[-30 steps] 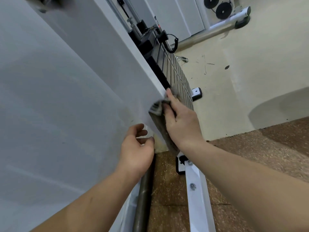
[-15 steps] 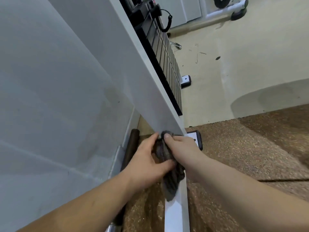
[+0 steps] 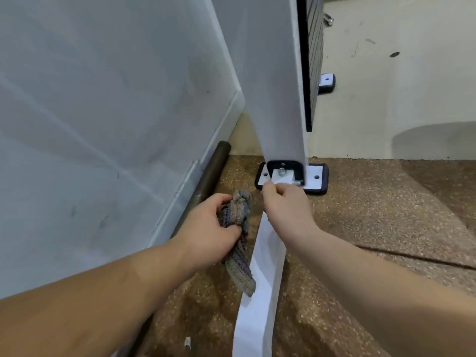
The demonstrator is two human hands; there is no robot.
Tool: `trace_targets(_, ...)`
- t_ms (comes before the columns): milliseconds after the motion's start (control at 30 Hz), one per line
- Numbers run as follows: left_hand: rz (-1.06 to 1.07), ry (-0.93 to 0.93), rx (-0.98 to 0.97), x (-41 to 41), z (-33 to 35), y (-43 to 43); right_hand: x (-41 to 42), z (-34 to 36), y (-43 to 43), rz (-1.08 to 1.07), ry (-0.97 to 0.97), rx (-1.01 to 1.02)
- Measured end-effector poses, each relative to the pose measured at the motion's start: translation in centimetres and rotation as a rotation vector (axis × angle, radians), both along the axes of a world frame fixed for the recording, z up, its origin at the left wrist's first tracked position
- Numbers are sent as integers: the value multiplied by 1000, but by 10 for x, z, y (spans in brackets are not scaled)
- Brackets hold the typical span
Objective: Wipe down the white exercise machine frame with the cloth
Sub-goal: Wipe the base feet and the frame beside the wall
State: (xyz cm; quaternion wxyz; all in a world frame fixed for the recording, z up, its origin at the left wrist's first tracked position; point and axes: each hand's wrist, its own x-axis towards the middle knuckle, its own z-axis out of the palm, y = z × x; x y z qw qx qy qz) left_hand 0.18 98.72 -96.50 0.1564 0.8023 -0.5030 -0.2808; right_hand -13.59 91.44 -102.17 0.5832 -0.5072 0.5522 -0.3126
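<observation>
By the white wall (image 3: 90,112) and the dark pipe (image 3: 208,173) along its foot, the left hand (image 3: 208,228) now grips the bunched grey cloth (image 3: 238,215). Its fingers and thumb are closed round the upper part, and the loose end hangs down to touch the edge of the white floor rail (image 3: 260,305). A second ago the right hand was pressing this cloth against the edge of the white upright (image 3: 273,86), and half a second ago both hands held it at the foot of the upright, so the cloth has changed hands. The right hand (image 3: 286,204) has let go and sits with its fingers curled at the bolted bracket on the foot plate (image 3: 315,177). Whether it pinches anything there is hidden behind the knuckles. No cloth is on the frame at this moment, so wiping looks paused. The pass down the upright seems finished, and the low rail across the brown mat (image 3: 373,215) is probably next, with the left hand wiping
</observation>
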Motion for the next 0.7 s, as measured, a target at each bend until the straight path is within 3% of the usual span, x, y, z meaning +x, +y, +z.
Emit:
trace_targets(200,89,23,73,8,-25,41,-2,-5,30,151,176,-44)
trace_targets(400,114,233,15,-12,-85,58,-1,-32,53,141,303,-68)
trace_targets(467,70,253,24,-2,-91,71,5,-29,56,198,418,-126)
trace_targets(600,-154,362,224,40,-83,102,21,-11,62,242,584,-215)
trace_targets(700,-129,376,177,75,-70,108,33,2,79,250,662,-251)
